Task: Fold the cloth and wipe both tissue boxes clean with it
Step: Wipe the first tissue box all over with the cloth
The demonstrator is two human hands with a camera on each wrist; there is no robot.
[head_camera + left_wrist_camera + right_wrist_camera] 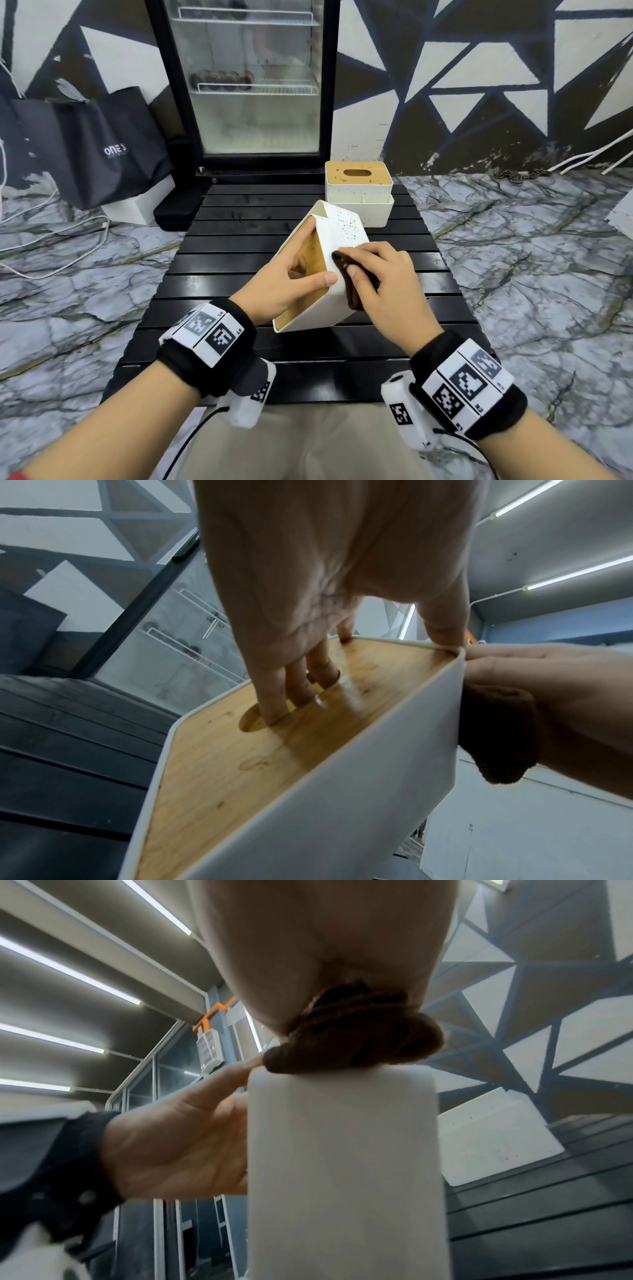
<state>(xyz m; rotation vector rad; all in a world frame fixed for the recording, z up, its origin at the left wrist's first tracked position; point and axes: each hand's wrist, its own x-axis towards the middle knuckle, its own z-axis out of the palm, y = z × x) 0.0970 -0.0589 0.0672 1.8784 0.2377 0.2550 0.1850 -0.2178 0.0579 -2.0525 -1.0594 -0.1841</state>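
A white tissue box with a wooden lid [320, 270] [308, 791] [342, 1164] stands tilted on one edge on the black slatted table [239, 240]. My left hand [291, 274] [308, 656] grips it, several fingers hooked into the lid's slot and the thumb on the upper edge. My right hand [373, 277] [308, 961] holds a folded dark brown cloth [352, 284] [496, 734] [359, 1039] and presses it against the box's white side. Brown specks dot that side higher up. A second tissue box [358, 181] [493, 1142] with a wooden lid stands upright behind.
A glass-door fridge [246, 78] stands beyond the table's far end. A black tote bag [109, 147] and a white box lean at the left, with white cables on the marble floor [513, 257]. The table's near part is bare slats.
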